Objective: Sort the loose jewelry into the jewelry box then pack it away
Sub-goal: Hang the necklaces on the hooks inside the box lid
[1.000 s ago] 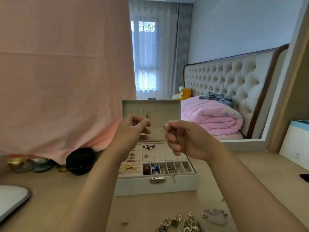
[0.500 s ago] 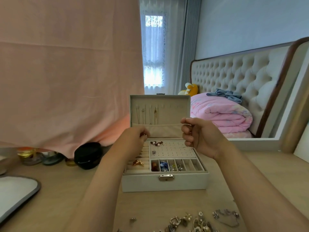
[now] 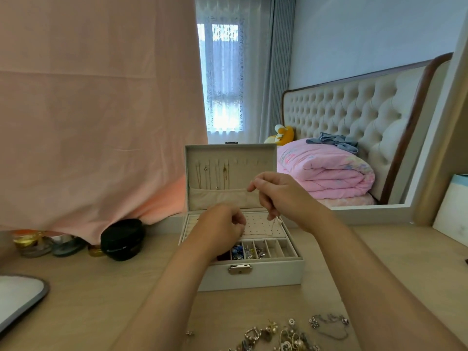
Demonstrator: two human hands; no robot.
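A white jewelry box (image 3: 253,274) stands open on the wooden table, its lid (image 3: 230,153) upright with several thin necklaces hanging inside. Small compartments along the front hold several beads and earrings. My right hand (image 3: 281,196) is raised in front of the lid and pinches a thin chain necklace (image 3: 272,224) that hangs down over the perforated earring panel. My left hand (image 3: 220,229) hovers over the tray with curled fingers and seems to pinch the chain's other end; it blurs. A pile of loose jewelry (image 3: 283,335) lies at the near table edge.
A black round case (image 3: 122,239) and small jars (image 3: 33,243) sit at the left under a pink cloth (image 3: 96,110). A grey-rimmed tray (image 3: 17,297) lies at the near left. A white box (image 3: 453,211) stands at the right. A bed with a pink quilt (image 3: 326,171) is behind.
Both hands have come down from in front of the lid. My left hand dropped over the tray, and the chain now hangs visibly from my right hand.
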